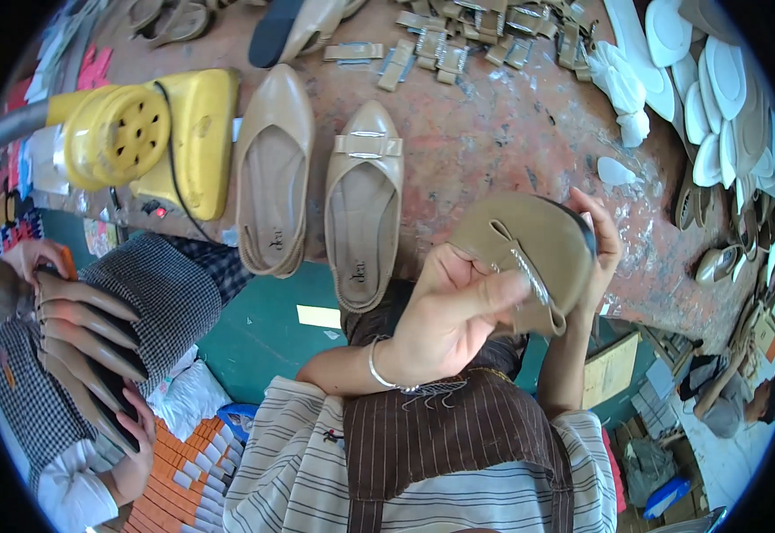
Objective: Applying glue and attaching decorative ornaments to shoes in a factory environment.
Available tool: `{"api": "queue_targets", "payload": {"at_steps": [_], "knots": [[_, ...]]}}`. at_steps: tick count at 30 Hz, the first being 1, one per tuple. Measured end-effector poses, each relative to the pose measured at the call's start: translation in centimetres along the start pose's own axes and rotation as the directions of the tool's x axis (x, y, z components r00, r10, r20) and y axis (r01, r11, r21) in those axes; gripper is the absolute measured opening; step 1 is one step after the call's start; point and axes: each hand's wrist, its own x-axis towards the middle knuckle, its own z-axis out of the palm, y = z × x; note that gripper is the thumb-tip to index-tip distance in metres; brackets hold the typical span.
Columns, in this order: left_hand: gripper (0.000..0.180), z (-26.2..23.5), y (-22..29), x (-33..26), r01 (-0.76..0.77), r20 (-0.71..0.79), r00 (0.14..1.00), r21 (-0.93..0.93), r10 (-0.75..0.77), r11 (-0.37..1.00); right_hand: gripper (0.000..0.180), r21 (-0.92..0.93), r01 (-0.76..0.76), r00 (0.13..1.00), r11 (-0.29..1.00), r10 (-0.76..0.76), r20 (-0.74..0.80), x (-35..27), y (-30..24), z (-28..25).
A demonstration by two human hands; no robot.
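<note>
Over the table's near edge, a tan flat shoe (558,233) is held up, its rounded toe and dark sole edge showing. My right hand (607,238) wraps round its far right side, fingers partly hidden behind it. Across the front lies a tan bow (503,233) with a silver trim strip. My left hand (448,306) grips this bow, thumb pressed against the trim. To the left stand two tan pointed slingback shoes: one without a bow (276,98), the other with a silver-trimmed bow (369,145).
Several loose tan bows (441,55) lie at the back. A yellow machine (194,133) with a black cable stands left. White sole pieces (711,107) pile at the right, near a white plastic bundle (620,93). A co-worker's hands (139,422) hold several tan shoes at the lower left.
</note>
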Motion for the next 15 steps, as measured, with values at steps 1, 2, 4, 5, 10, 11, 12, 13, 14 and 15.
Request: {"api": "queue_targets", "payload": {"at_steps": [1,2,4,5,10,11,12,13,14,15], "knots": [[0.013,1.1,0.9,-0.6,-0.036,0.101,0.994,-0.056,0.041,0.998,0.021,-0.044,0.004,1.000,0.999,-0.004,-0.003,0.0,-0.3,0.1],[0.016,1.0,2.2,-1.2,-0.088,0.106,0.990,-0.016,0.089,0.996,0.021,-0.030,0.015,1.000,0.999,-0.014,0.006,-0.2,-0.4,0.4],[0.021,1.2,4.6,-1.1,-0.214,0.143,0.967,0.011,0.210,0.977,0.019,-0.004,-0.037,0.999,0.999,0.037,0.018,-0.9,-0.4,1.0],[0.023,1.7,5.7,-0.4,-0.290,0.172,0.943,0.000,0.286,0.957,0.019,0.001,-0.030,0.999,1.000,0.030,0.016,-1.2,-0.6,1.6],[0.029,-4.0,8.7,3.4,-0.347,-0.099,0.921,0.225,0.376,0.910,0.018,0.004,-0.140,0.964,0.990,0.136,0.229,-2.7,-0.7,4.8],[0.029,-5.1,8.4,3.9,-0.324,-0.299,0.853,0.341,0.428,0.882,0.018,-0.015,-0.192,0.946,0.981,0.190,0.263,-3.0,-0.8,5.3],[0.029,-5.6,8.4,3.6,-0.318,-0.297,0.855,0.348,0.425,0.882,0.018,-0.026,-0.197,0.936,0.980,0.196,0.291,-3.2,-0.6,5.8],[0.030,-6.0,8.4,2.4,-0.207,-0.319,0.894,0.332,0.316,0.920,0.019,-0.039,-0.202,0.926,0.979,0.204,0.317,-3.6,-0.6,6.4],[0.032,-6.2,8.4,1.0,-0.091,-0.341,0.918,0.313,0.202,0.945,0.020,-0.061,-0.280,0.897,0.958,0.284,0.340,-3.8,-0.6,6.9],[0.032,-5.0,8.4,-0.6,-0.114,-0.213,0.937,0.566,0.278,0.817,0.028,-0.069,-0.330,0.865,0.941,0.331,0.378,-4.3,0.1,7.3]]}}
